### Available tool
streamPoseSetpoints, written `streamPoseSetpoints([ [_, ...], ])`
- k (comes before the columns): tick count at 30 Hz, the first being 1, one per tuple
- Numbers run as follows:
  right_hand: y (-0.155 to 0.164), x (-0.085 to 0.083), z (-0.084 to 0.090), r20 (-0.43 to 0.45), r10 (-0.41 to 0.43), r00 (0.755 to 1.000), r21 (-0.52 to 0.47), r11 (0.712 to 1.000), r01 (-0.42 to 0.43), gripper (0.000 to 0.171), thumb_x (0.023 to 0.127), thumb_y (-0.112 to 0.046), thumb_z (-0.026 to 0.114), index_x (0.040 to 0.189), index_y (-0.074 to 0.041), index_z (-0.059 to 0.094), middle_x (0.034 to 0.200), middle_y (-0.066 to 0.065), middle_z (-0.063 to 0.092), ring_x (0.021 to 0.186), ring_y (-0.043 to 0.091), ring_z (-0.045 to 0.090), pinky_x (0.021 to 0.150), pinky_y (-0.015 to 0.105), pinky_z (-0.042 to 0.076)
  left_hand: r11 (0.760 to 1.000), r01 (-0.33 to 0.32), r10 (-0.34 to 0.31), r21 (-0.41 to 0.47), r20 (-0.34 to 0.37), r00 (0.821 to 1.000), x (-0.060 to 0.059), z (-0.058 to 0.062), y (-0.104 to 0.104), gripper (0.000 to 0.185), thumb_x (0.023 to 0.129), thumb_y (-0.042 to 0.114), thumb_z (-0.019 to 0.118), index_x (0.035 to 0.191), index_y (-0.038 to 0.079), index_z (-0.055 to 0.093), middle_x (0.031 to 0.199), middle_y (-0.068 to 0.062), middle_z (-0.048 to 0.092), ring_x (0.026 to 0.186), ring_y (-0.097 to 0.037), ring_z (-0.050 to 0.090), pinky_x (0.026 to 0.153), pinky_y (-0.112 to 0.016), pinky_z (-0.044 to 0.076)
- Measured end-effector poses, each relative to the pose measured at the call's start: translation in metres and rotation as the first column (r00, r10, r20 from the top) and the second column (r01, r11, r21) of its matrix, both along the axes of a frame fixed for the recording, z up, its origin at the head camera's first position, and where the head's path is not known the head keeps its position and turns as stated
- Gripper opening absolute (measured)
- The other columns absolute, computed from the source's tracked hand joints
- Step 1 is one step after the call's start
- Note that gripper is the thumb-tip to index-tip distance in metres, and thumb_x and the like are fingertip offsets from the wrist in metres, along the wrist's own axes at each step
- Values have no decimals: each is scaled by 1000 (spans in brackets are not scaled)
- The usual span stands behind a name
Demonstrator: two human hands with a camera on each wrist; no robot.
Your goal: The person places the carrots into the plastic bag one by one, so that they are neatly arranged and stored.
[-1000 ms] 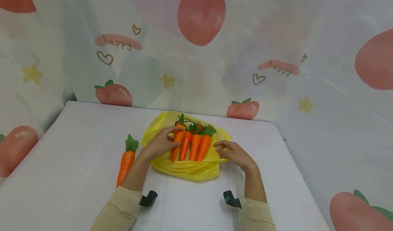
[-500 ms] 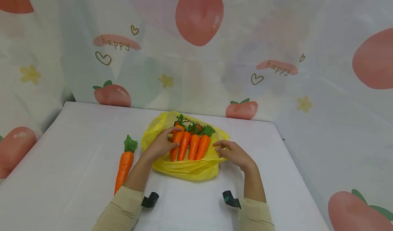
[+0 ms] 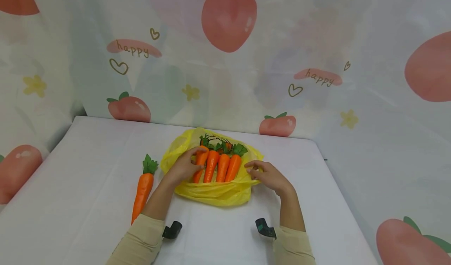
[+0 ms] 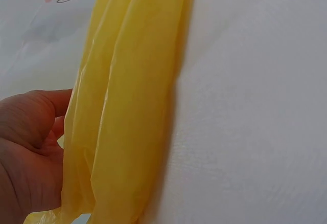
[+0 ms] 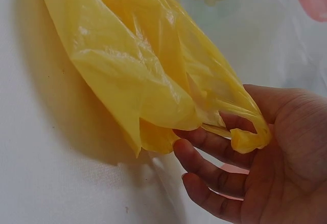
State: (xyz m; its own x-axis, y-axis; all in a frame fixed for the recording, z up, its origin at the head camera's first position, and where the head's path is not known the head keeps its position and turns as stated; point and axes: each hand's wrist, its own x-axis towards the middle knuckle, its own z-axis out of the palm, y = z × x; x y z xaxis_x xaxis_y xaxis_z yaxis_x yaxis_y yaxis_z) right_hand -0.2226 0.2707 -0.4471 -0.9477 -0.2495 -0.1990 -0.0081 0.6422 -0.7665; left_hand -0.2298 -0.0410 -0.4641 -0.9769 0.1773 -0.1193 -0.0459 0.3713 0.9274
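Observation:
A yellow plastic bag [image 3: 218, 197] lies mouth-up on the white table, with several orange carrots [image 3: 222, 167] side by side in its opening, green tops pointing away. My left hand [image 3: 182, 167] reaches over the bag's left rim and holds the leftmost carrot [image 3: 201, 158] between thumb and fingers. In the left wrist view, the bag's yellow film [image 4: 138, 91] hides those fingertips and the carrot. On the right, my right hand [image 3: 270, 175] holds the bag's handle loop [image 5: 248, 137] between thumb and index finger, the other fingers loosely curved below it.
Another carrot [image 3: 143, 190] lies on the table left of the bag, partly behind the left forearm. Black angled pieces [image 3: 172, 229] jut inward from both sleeves. A patterned curtain [image 3: 225, 81] stands behind the table's far edge [image 3: 197, 127].
The left hand has lowered the leftmost carrot and shifted it slightly left, with its leafy top dropping a little. The right hand stays in place at the bag's handle.

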Motion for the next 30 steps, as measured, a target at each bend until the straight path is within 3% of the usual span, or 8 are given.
streamPoseSetpoints([
  [7, 1, 0, -1, -1, 3, 1000, -9, 1000, -3, 31, 105, -25, 60, 130, -9, 69, 111, 8, 66, 99, 27, 58, 95, 49, 48, 999, -1, 1, -53, -17, 1000, -1, -3, 0, 54, 94, -5, 69, 142, 19, 61, 139, -13, 52, 95, -27, 54, 70, -30, 50],
  [18, 1, -1, 0, 1, 6, 1000, -9, 1000, -6, 31, 105, -24, 61, 129, -8, 69, 113, 8, 66, 99, 26, 59, 97, 51, 47, 999, 22, -22, -46, -11, 1000, -4, -9, -4, 52, 96, -1, 69, 143, 19, 59, 137, -14, 49, 90, -26, 52, 67, -30, 47],
  [25, 0, 0, 1, -1, 4, 1000, -1, 1000, -4, 30, 105, -24, 60, 129, -8, 70, 110, 7, 66, 103, 27, 56, 98, 51, 46, 999, 19, -17, -46, 34, 999, -6, -12, -7, 53, 96, 4, 72, 144, 24, 60, 135, -14, 50, 103, -30, 54, 72, -31, 50],
  [30, 0, 0, 1, -2, 0, 1000, 0, 1000, 0, 30, 105, -24, 61, 129, -8, 70, 110, 7, 66, 107, 29, 54, 101, 54, 44, 999, 16, -15, -52, 27, 1000, -5, -12, -7, 54, 97, 6, 73, 145, 24, 59, 131, -16, 53, 106, -31, 55, 74, -33, 50],
])
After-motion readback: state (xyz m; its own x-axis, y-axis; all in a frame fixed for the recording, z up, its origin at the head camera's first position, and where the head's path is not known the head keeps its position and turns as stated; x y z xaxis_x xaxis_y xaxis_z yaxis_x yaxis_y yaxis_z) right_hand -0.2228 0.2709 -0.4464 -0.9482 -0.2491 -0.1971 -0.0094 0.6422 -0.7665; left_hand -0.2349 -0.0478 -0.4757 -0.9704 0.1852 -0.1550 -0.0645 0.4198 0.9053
